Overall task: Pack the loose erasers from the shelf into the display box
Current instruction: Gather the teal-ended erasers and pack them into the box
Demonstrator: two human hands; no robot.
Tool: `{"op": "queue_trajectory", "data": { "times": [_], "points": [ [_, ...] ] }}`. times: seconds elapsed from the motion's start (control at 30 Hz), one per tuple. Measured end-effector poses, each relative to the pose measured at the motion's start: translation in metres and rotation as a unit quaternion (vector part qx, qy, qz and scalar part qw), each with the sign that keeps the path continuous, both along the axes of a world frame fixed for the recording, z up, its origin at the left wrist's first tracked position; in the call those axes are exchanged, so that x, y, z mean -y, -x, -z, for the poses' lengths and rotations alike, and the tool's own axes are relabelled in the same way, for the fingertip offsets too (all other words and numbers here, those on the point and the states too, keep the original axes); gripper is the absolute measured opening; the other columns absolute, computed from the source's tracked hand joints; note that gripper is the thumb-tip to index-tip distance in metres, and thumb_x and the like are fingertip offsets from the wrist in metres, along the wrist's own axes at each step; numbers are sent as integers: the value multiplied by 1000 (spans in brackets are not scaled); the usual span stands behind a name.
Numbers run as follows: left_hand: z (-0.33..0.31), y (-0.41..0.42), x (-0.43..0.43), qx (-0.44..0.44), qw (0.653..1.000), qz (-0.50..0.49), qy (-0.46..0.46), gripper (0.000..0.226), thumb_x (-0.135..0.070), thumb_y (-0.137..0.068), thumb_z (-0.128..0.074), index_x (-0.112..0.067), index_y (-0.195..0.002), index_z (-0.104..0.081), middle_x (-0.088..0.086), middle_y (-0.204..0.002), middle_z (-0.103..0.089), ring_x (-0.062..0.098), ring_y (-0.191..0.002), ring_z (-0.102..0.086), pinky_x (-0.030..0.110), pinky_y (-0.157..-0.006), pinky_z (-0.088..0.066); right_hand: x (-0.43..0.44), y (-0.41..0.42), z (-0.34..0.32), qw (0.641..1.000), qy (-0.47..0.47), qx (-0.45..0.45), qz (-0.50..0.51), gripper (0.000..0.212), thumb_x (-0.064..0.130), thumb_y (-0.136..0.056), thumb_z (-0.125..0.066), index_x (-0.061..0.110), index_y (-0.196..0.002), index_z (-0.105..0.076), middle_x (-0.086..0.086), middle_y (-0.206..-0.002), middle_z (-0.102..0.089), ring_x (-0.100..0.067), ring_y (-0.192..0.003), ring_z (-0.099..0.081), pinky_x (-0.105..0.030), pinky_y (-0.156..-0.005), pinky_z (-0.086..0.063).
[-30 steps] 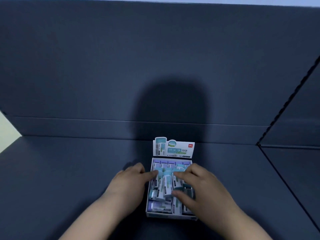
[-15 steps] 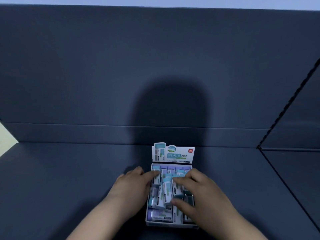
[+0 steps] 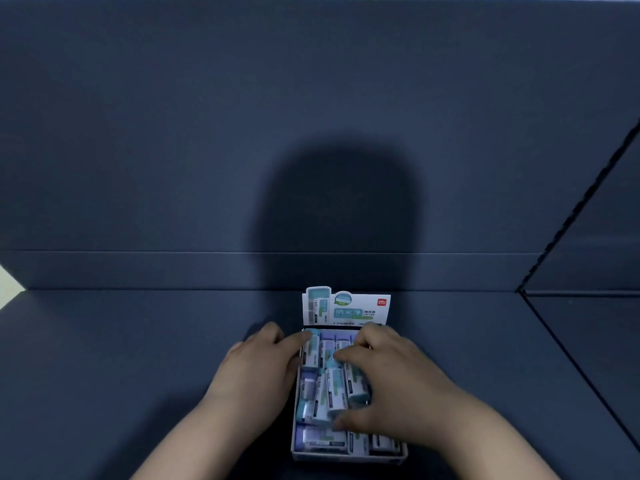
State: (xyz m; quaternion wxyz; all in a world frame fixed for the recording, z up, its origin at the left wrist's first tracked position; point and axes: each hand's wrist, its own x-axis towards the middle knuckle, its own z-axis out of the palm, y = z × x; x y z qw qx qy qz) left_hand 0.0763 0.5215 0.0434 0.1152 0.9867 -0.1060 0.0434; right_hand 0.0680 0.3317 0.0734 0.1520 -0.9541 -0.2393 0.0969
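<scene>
The left hand [image 3: 259, 368] is resting against the left wall of the box [image 3: 346, 457]. Its fingers [image 3: 298, 337] are lying straight and close together, and their tips are touching the eraser in the far left corner. The erasers [image 3: 332, 389] are all lying inside the box, between the two hands. The ones under the fingers are crooked and riding above the neat rows. The right hand [image 3: 398, 386] is bending over them, with the forefinger at the far end and the thumb at the near end, pinching the crooked group from both sides.

To do this step well, I think the left hand should be bracing the box while the right is turning each crooked eraser straight and pressing it down gently. A hard push may tip up its neighbours.

The shelf [image 3: 138, 358] under the hands is dark blue-grey and matt. A pale patch [image 3: 8, 285] is showing far to the left of the fingers. Beyond the fingertips the box's printed card [image 3: 349, 308] is standing upright, and a shadow [image 3: 339, 209] is falling on the back wall [image 3: 173, 133]. To the right, a dark seam [image 3: 571, 220] is running diagonally.
</scene>
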Motion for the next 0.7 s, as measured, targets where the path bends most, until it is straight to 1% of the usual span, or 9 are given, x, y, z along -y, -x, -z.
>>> {"op": "queue_trajectory", "data": {
  "times": [0.13, 0.2, 0.23, 0.27, 0.33, 0.4, 0.47, 0.6, 0.7],
  "points": [
    [-4, 8, -13, -2, 999, 40, 27, 39, -22, -92, -45, -42, -124, -54, -10, -102, -50, 13, -90, -55, 23, -77, -36, 0, -2, 2, 999, -34, -9, 13, 71, 63, -65, -66, 37, -127, -42, 17, -110, -34, -4, -113, -34, -25, -101, -33],
    [-4, 10, -17, -17, 996, 82, 28, 48, -10, -73, -54, -40, -109, -66, -11, -84, -51, 10, -69, -56, 20, -62, -36, 4, -2, 2, 994, -90, -23, 49, 70, 61, -63, -69, 40, -124, -43, 22, -112, -34, 1, -112, -35, -21, -101, -34],
    [-6, 12, -16, -8, 995, 99, 15, 57, -6, -66, -53, -41, -109, -65, -11, -82, -50, 9, -65, -54, 19, -59, -35, 8, -1, 3, 992, -107, -24, 68, 69, 62, -62, -70, 41, -122, -43, 24, -111, -33, 3, -111, -35, -20, -100, -34],
    [-8, 14, -13, -32, 994, 109, 6, 66, -2, -68, -49, -44, -117, -59, -10, -89, -49, 9, -72, -52, 19, -63, -36, 11, 0, 4, 990, -115, -19, 81, 69, 63, -61, -69, 43, -121, -42, 26, -111, -32, 5, -111, -35, -18, -99, -34],
    [-7, 12, -4, -25, 994, 110, 3, 72, -3, -83, -39, -51, -136, -33, -8, -108, -41, 14, -94, -45, 22, -78, -36, 16, 3, 8, 988, -121, -15, 91, 67, 63, -60, -70, 46, -118, -41, 30, -108, -31, 7, -110, -36, -15, -97, -33],
    [-9, 12, 7, -37, 993, 112, -19, 72, -6, -87, -38, -50, -141, -18, -6, -115, -35, 15, -103, -38, 24, -79, -30, 17, 8, 12, 988, -125, -17, 88, 62, 62, -60, -71, 50, -111, -39, 33, -108, -30, 10, -108, -36, -12, -95, -33],
    [-9, 10, 16, -49, 991, 116, -45, 77, -5, -84, -39, -46, -144, -13, -3, -117, -33, 17, -107, -37, 26, -77, -26, 17, 12, 14, 989, -120, -14, 85, 58, 62, -60, -70, 53, -106, -35, 34, -108, -29, 11, -107, -36, -8, -90, -32],
    [-10, 7, 17, -52, 991, 102, -73, 80, -6, -82, -41, -43, -145, -9, -1, -117, -33, 19, -111, -37, 28, -79, -26, 17, 15, 19, 988, -123, -15, 88, 63, 63, -61, -69, 48, -115, -40, 34, -109, -28, 8, -109, -38, -9, -91, -33],
    [-11, 6, 17, -64, 992, 103, -35, 76, -5, -85, -41, -43, -145, -15, -5, -114, -32, 15, -107, -37, 23, -77, -26, 16, 16, 20, 989, -123, -16, 85, 62, 62, -63, -68, 47, -116, -39, 36, -113, -23, 11, -111, -32, -6, -91, -28]
  ]
}}
